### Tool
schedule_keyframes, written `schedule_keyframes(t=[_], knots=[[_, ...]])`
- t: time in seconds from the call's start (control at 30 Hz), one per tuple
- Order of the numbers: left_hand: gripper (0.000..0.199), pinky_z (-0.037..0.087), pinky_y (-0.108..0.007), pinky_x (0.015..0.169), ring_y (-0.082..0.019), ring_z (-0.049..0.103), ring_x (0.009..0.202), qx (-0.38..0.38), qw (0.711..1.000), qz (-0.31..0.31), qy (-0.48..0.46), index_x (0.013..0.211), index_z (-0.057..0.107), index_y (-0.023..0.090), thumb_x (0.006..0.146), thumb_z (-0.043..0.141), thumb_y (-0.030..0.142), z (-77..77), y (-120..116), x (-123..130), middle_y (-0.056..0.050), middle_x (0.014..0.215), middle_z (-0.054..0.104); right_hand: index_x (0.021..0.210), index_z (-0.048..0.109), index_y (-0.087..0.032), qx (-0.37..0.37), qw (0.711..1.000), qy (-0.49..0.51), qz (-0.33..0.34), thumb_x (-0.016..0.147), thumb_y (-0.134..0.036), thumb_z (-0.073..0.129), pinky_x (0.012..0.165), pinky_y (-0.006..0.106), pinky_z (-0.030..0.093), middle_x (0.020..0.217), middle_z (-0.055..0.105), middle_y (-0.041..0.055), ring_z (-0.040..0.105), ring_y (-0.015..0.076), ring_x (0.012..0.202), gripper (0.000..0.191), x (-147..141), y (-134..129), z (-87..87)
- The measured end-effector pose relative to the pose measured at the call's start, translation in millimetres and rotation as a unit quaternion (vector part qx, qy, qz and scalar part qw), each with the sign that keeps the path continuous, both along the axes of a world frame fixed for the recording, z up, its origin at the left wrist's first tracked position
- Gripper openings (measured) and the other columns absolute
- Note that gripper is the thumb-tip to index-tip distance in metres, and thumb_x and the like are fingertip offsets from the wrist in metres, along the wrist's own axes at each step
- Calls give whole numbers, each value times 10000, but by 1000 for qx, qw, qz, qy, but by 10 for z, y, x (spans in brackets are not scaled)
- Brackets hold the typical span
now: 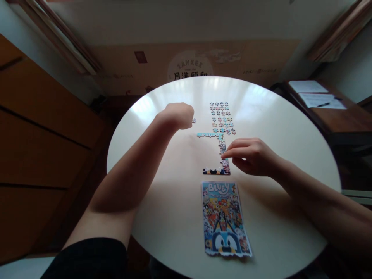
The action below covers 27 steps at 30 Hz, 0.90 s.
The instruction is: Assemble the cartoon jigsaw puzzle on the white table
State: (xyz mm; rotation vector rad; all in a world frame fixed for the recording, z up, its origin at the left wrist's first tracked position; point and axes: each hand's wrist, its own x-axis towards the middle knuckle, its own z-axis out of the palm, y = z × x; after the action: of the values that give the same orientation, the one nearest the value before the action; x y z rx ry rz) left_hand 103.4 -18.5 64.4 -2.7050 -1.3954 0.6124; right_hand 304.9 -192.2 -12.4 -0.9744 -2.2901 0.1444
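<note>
My left hand (180,115) is over the far left part of the white table, its fingers curled down and mostly hidden behind the back of the hand. A small puzzle piece (194,121) shows right beside it. My right hand (251,155) has its fingertips on the right side of the partly joined puzzle border (223,149), thumb and fingers bent toward each other. The border runs along the top, right side and bottom. Loose puzzle pieces (221,113) lie in rows beyond it. Nearer to me lies the Bluey picture sheet (222,221).
The round white table (168,232) has a curved edge all round. A brown side table (348,116) at the right holds papers (312,87) and a pen (323,104). Curtains and a printed board stand behind; wooden panels are at the left.
</note>
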Motion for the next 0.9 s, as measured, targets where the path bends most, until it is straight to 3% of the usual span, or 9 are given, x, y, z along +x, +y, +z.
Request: schedule_keyframes(t=[0.17, 0.33, 0.67, 0.9], knots=[[309, 497, -378, 787, -320, 667, 910, 17, 998, 34, -51, 1043, 775, 141, 829, 595, 272, -85, 190, -69, -185, 1010, 728, 980, 728, -212, 3, 1000, 14, 0, 836, -46, 535, 616, 270, 516, 844, 733, 26, 670, 140, 726, 292, -9, 13, -13], [256, 493, -341, 780, -270, 672, 865, 15, 995, 39, -91, 966, 790, 188, 804, 603, 250, -208, 310, -96, -137, 918, 752, 979, 720, -205, -4, 1000, 22, 7, 840, -39, 525, 609, 268, 517, 847, 731, 33, 668, 138, 722, 291, -25, 13, -18], [272, 485, -295, 710, -237, 665, 890, 33, 989, 24, -141, 985, 779, 209, 878, 592, 375, -430, 348, 5, -104, 998, 756, 964, 714, -201, -1, 999, 33, 11, 868, -60, 529, 594, 263, 532, 843, 735, 40, 683, 142, 726, 251, -62, -17, 36], [295, 495, -339, 799, -276, 652, 969, 50, 988, 29, -141, 1035, 780, 206, 867, 616, 384, -498, 288, 96, -128, 1092, 734, 961, 719, -210, -4, 1000, 23, 15, 852, -61, 537, 618, 265, 537, 860, 742, 33, 690, 143, 741, 259, -58, -43, 55]])
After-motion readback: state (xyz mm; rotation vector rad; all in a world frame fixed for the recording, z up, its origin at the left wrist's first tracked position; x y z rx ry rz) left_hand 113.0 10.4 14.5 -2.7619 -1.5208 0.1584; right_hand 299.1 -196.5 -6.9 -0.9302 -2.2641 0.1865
